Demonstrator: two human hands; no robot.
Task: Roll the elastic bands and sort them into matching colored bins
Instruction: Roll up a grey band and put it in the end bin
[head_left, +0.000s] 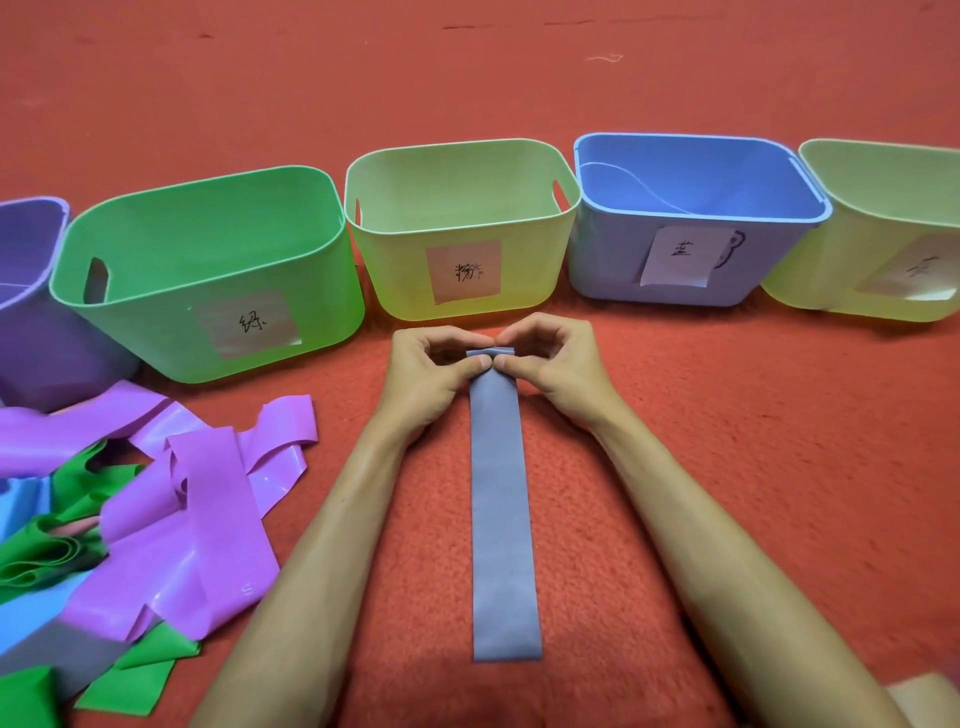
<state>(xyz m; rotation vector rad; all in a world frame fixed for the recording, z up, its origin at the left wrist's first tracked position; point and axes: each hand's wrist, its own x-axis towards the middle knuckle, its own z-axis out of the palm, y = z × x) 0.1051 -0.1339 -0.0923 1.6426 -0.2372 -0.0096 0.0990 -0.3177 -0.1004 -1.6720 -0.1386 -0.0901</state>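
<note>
Red carpet (727, 415) is under it all. My left hand (431, 371) and right hand (553, 364) both pinch the far end of a gray-blue band (501, 519), side by side, thumbs close together. That end is folded over once. The band lies flat and straight, its long way running from my hands back to me, so I should roll toward myself. A row of bins (405, 270) sits just past my hands.

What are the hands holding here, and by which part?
Both the left hand and the right hand pinch the grey-blue band at its far end, where a first small fold is turned over. The rest lies flat on the red carpet.
</note>
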